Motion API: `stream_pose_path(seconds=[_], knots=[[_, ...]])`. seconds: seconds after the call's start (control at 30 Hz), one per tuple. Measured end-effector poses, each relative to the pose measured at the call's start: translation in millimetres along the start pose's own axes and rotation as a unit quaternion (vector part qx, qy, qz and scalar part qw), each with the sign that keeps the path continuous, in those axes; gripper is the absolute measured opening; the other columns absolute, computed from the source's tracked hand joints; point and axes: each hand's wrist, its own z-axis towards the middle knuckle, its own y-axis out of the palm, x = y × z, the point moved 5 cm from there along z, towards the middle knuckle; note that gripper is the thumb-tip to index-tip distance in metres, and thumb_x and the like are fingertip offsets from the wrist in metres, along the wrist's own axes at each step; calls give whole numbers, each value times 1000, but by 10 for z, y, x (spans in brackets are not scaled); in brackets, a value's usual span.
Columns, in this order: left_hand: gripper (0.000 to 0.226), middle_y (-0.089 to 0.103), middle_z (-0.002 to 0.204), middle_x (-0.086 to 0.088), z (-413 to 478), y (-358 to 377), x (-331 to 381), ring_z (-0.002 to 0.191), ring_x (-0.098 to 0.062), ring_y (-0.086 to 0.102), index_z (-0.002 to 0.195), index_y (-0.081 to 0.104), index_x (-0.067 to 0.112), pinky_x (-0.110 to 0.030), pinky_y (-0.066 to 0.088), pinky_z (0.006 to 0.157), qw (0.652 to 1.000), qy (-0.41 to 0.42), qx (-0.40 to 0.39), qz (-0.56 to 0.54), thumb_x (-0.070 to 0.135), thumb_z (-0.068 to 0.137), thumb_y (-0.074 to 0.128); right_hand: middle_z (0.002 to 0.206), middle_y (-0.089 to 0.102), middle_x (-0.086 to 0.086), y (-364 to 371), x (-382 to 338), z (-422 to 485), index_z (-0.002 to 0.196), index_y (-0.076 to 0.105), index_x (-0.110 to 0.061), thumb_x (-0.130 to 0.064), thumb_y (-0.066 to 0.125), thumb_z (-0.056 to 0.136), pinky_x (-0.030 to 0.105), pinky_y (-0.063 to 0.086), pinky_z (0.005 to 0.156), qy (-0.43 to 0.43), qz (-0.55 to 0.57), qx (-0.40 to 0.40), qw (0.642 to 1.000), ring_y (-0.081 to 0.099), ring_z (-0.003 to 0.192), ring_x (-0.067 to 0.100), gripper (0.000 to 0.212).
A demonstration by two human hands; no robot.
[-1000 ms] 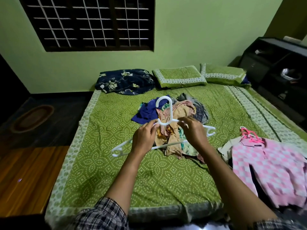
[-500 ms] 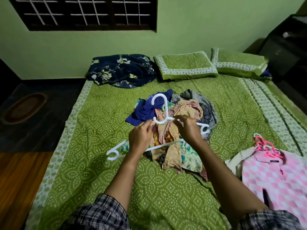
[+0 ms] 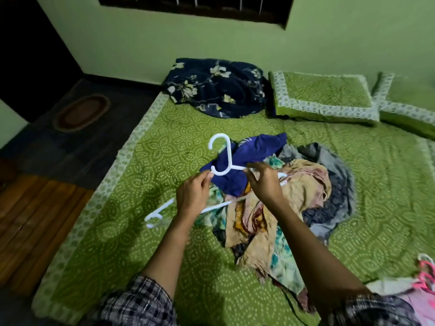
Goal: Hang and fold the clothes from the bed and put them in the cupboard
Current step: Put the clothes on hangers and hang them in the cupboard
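Together, left grip [image 3: 191, 196] and right grip [image 3: 264, 184] pinch the white hanger [image 3: 227, 158].

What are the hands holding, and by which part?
A white hanger: left hand pinches its left shoulder, right hand its right shoulder, beside the neck.

navy floral blanket [image 3: 216, 87] bunched at 12 o'clock | green bordered pillow [image 3: 322, 95] just beside it at 1 o'clock | second green pillow [image 3: 409, 102] at 2 o'clock, cut by the frame edge | oval brown rug [image 3: 81, 112] on dark floor at 10 o'clock | wooden boards [image 3: 30, 208] at 8 o'clock
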Motion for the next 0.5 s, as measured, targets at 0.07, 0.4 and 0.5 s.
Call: stream_pose_path(seconds=[0.07,0.4,0.5], knots=[[32,70,96,-15,139,14,-206,86,-37,62,118,64,17,-37,42,64,999,-31,17,-1,32,97,45,101,64,20,154,79,174,98,69,0,-13,62,89,35,45,76,18,7,21,1000,61,90,34,17],[33,71,101,-11,673,208,-1271,87,-34,64,120,63,23,-37,48,69,986,-155,40,41,35,98,42,94,61,30,1510,1021,666,89,67,4,-4,59,82,36,42,76,127,-52,-180,974,61,87,41,13],[31,71,99,-13,740,282,-1399,84,-33,63,119,64,19,-34,42,65,986,-156,39,50,29,98,44,107,55,32,1854,1272,613,99,64,6,-1,59,83,38,44,82,138,-96,-258,951,57,96,43,19]])
